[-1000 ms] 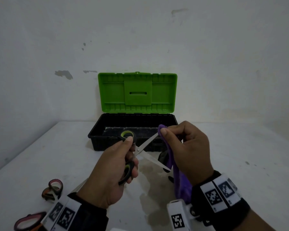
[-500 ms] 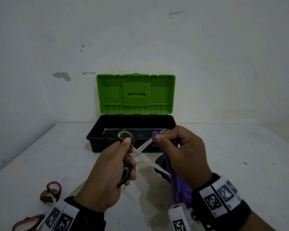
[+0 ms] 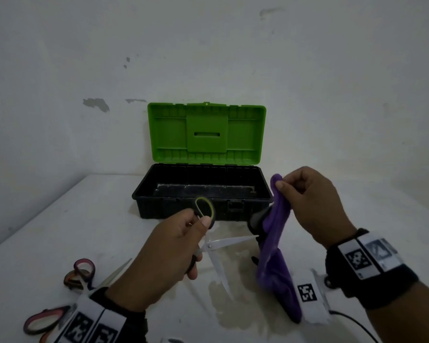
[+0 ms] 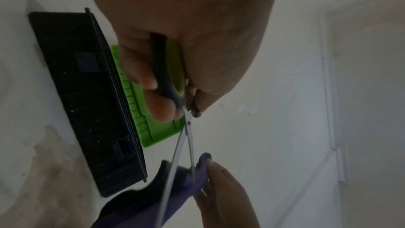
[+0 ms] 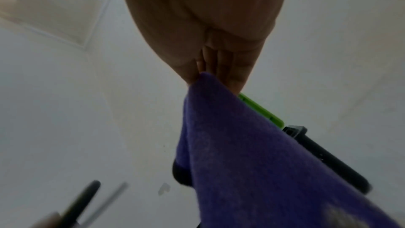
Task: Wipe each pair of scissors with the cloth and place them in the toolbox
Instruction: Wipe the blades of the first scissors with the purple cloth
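My left hand [image 3: 183, 246] grips the black-and-yellow-green handles of a pair of scissors [image 3: 223, 245], blades spread apart and pointing right and down. The same scissors [image 4: 175, 91] show in the left wrist view, with the blades near the cloth [image 4: 153, 202]. My right hand [image 3: 310, 204] pinches the top of a purple cloth [image 3: 275, 246], which hangs down to the right of the blade tips. The right wrist view shows the cloth [image 5: 241, 153] hanging from my fingers. Behind stands the black toolbox [image 3: 203, 209] with its green lid [image 3: 206, 133] open upright.
Two more pairs of scissors lie on the white table at the lower left: one with dark red handles [image 3: 81, 272], another with pink-lined handles [image 3: 44, 320]. A dark object [image 3: 256, 217] sits behind the cloth. A wall rises close behind the toolbox.
My right hand with the cloth has pulled up and right, off the blade. My left hand has lowered the scissors, and the blades now point right and down, spread wider.
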Motion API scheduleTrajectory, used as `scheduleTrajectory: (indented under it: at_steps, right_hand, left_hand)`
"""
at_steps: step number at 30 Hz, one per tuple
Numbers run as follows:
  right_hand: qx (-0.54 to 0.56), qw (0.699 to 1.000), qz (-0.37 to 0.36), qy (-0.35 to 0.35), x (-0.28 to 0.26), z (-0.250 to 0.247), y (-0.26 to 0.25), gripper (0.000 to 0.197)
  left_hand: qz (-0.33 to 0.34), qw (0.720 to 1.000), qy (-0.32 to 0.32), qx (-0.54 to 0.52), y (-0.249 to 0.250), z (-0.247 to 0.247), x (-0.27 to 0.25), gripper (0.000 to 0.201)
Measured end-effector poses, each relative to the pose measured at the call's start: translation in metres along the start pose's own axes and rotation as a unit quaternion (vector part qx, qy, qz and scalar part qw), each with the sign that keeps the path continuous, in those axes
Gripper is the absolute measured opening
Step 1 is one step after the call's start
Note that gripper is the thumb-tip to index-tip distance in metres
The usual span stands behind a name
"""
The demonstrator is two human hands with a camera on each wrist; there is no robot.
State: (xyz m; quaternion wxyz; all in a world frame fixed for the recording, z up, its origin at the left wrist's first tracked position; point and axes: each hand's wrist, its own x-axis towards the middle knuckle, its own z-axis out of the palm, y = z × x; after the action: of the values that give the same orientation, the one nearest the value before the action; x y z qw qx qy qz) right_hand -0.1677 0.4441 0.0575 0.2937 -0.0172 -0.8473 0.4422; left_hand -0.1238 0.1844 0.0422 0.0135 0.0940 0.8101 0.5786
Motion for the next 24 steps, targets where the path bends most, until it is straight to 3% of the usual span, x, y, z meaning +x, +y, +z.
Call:
scheduleTrajectory:
  at_steps: [5, 11, 19, 21, 24]
  right_hand:
    - [0.135, 0.985, 0.012, -0.110, 0.004, 0.010, -0.017, 0.015]
    - [0.199, 0.961, -0.035, -0.190, -0.016, 0.023, -0.037, 0.019]
    - [0.170, 0.926, -0.152, -0.301, -0.057, 0.016, -0.036, 0.020]
    - [0.161, 0.928, -0.148, -0.301, -0.063, 0.015, -0.035, 0.022]
    - [0.124, 0.950, -0.145, -0.247, -0.062, 0.019, -0.029, 0.011]
  left_hand:
    - [0.013, 0.999, -0.026, 0.021, -0.001, 0.009, 0.005, 0.030]
    - [0.007, 1.000, -0.009, 0.015, -0.007, 0.012, 0.015, 0.032]
    - [0.027, 0.999, 0.043, -0.005, -0.013, 0.005, 0.021, 0.031]
    - [0.039, 0.998, 0.047, -0.005, -0.014, 0.005, 0.021, 0.030]
    - [0.064, 0.997, 0.038, -0.011, -0.014, 0.007, 0.018, 0.029]
